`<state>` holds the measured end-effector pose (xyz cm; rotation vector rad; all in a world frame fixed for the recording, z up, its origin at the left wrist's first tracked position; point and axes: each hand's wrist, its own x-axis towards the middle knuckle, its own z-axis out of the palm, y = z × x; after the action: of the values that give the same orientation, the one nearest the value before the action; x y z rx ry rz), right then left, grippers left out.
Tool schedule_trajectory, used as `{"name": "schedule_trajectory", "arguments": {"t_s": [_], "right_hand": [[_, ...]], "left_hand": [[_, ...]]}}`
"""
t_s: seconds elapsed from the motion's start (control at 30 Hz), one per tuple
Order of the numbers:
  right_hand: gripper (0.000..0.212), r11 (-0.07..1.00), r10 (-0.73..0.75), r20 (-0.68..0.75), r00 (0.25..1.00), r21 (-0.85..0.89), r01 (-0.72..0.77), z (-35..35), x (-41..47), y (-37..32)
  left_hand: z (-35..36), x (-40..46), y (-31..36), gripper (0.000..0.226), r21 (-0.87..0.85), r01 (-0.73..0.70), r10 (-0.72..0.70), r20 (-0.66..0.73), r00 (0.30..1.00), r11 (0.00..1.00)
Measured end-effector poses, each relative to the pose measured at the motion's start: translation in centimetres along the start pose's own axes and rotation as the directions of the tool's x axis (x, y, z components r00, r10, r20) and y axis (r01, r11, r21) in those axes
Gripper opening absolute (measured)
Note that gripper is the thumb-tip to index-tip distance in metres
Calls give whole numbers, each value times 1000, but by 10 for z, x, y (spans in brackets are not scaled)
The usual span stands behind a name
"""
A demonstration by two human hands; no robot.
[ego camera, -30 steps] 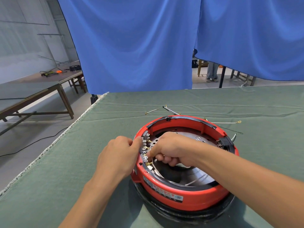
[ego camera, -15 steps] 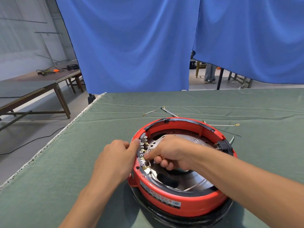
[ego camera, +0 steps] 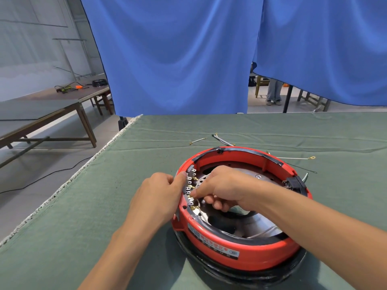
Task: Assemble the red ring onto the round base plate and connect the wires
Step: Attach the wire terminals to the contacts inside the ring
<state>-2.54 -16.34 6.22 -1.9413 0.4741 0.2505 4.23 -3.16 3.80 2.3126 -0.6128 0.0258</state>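
A red ring (ego camera: 240, 245) sits on a round black base plate (ego camera: 247, 277) on the green table. Inside it shows a shiny metal disc (ego camera: 261, 225). A row of small metal terminals (ego camera: 190, 188) runs along the ring's left inner rim. My left hand (ego camera: 156, 197) rests against the ring's outer left side, thumb on the rim by the terminals. My right hand (ego camera: 222, 188) reaches inside the ring, its fingers curled and pinching a thin white wire (ego camera: 199, 204) at the terminal row. The wire's end is hidden by my fingers.
Loose wires with ring lugs (ego camera: 293, 158) and a thin metal tool (ego camera: 221, 140) lie on the green cloth (ego camera: 104, 206) behind the ring. The table's left edge (ego camera: 69, 183) is near. Blue curtains (ego camera: 178, 55) hang behind; a person's legs (ego camera: 273, 93) stand beyond them.
My right hand's fingers have shifted slightly along the terminal row. The left hand stays on the ring's side. The view has moved a little.
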Motion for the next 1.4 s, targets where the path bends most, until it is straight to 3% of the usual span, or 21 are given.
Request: {"name": "schedule_trajectory", "arguments": {"t_s": [0.13, 0.27, 0.47, 0.57, 0.67, 0.77, 0.9, 1.0, 1.27, 1.4], "right_hand": [[30, 998, -7, 21, 1000, -65, 8, -4, -6, 4], [23, 997, 41, 141, 989, -74, -31, -13, -14, 5], [19, 992, 98, 271, 958, -106, -72, -21, -15, -2], [19, 990, 69, 249, 966, -133, -36, -26, -14, -3], [14, 975, -133, 68, 989, -169, 143, -23, -8, 4], [10, 952, -233, 44, 972, -195, 237, -14, -4, 10], [15, 924, -373, -92, 923, -123, 361, -10, 2, 13], [10, 915, -394, -86, 915, -136, 381, -11, 4, 15], [2, 889, -387, -49, 921, -286, 358, -5, 7, 19], [5, 857, -370, 4, 929, -383, 344, -13, 4, 12]], "left_hand": [[-7, -4, 2, 63, 70, 23, -26, 30, 999, 997], [-11, -8, 4, 65, 206, 24, -40, 71, 997, 978], [-4, -6, 2, 63, 185, -10, -4, 80, 997, 983], [-3, 4, -5, 61, 2, -7, 6, 87, 996, 1000], [0, 13, -11, 66, -338, 74, -30, 134, 991, 938], [2, 13, -10, 68, -433, 75, -37, 97, 995, 898], [-3, 8, -9, 67, -148, 45, -55, -63, 997, 988], [-11, -1, -1, 60, 85, 54, -45, -109, 993, 995], [-9, -5, -1, 59, 244, 24, -23, -5, 1000, 970], [-9, 0, -7, 59, 191, -17, 2, 77, 997, 981]]}}
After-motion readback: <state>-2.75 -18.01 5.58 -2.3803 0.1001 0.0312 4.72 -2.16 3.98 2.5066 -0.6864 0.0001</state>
